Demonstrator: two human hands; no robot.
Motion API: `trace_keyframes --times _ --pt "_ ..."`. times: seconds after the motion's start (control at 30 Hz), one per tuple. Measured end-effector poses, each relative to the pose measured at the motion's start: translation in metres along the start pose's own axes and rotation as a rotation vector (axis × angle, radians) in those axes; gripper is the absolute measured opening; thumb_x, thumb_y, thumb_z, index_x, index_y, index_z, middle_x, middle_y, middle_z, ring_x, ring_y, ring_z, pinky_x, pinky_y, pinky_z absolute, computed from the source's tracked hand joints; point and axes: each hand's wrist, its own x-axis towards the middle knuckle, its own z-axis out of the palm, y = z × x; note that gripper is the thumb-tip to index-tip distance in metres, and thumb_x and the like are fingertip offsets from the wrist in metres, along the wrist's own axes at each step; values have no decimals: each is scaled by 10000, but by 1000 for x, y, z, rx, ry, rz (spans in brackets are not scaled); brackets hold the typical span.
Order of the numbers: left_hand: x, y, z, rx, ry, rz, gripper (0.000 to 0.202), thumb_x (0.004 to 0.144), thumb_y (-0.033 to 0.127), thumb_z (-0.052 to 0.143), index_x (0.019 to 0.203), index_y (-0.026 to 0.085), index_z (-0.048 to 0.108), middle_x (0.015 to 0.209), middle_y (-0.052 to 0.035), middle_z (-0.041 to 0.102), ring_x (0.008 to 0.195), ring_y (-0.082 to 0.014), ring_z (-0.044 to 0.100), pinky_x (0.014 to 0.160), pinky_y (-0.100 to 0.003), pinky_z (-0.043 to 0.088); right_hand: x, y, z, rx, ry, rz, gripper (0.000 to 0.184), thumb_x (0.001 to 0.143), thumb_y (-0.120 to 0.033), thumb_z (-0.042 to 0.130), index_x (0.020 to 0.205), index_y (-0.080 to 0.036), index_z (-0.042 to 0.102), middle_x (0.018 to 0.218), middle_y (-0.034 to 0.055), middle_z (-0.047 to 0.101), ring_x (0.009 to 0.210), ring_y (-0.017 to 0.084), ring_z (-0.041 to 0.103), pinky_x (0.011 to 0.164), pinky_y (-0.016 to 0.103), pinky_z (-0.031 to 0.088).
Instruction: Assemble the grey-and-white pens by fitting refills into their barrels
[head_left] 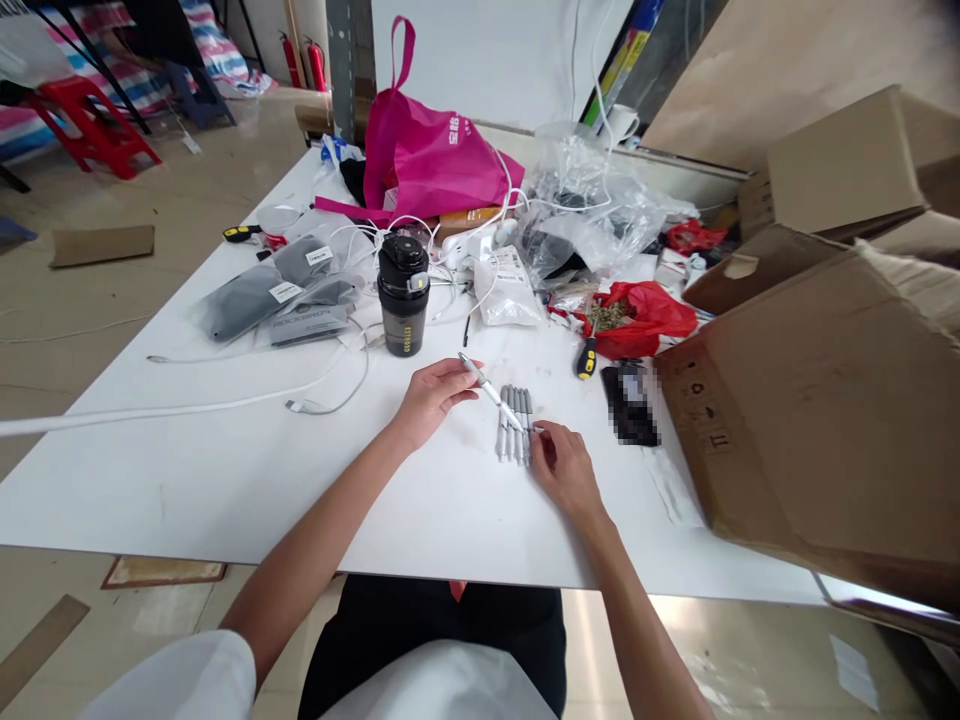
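A white pen (491, 392) is pinched at its far end by my left hand (433, 395) and at its near tip by my right hand (561, 462). It slants above a short row of several grey-and-white pens (514, 424) lying side by side on the white table (225, 470). My right hand rests on the table just right of the row, fingers curled.
A black shaker bottle (403, 295) stands behind my left hand. White cables (330, 395), grey packaged items (270, 295), a pink bag (435, 150), plastic bags (600, 210), a red bag (649, 315), a screwdriver (586, 357) and a phone (632, 403) crowd the back. A large cardboard box (817, 420) fills the right.
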Motion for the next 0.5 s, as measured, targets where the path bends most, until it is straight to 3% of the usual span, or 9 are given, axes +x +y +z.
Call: trace_keyframes --times 0.33,0.5 --pt "-1 -6 6 -29 11 -25 307 779 355 920 1013 187 812 1100 -78 816 1082 -231 760 988 -378 606 -4 2 -1 5 -17 4 260 1101 -366 488 1237 -239 670 946 95 738 856 297 648 860 486 538" --pt "1 -21 9 -54 71 -44 335 769 345 930 985 184 732 1175 -93 825 1112 -227 768 973 -359 598 19 -21 -8 223 127 57 410 1111 -482 536 1447 -247 553 1149 121 733 958 281 672 916 467 553"
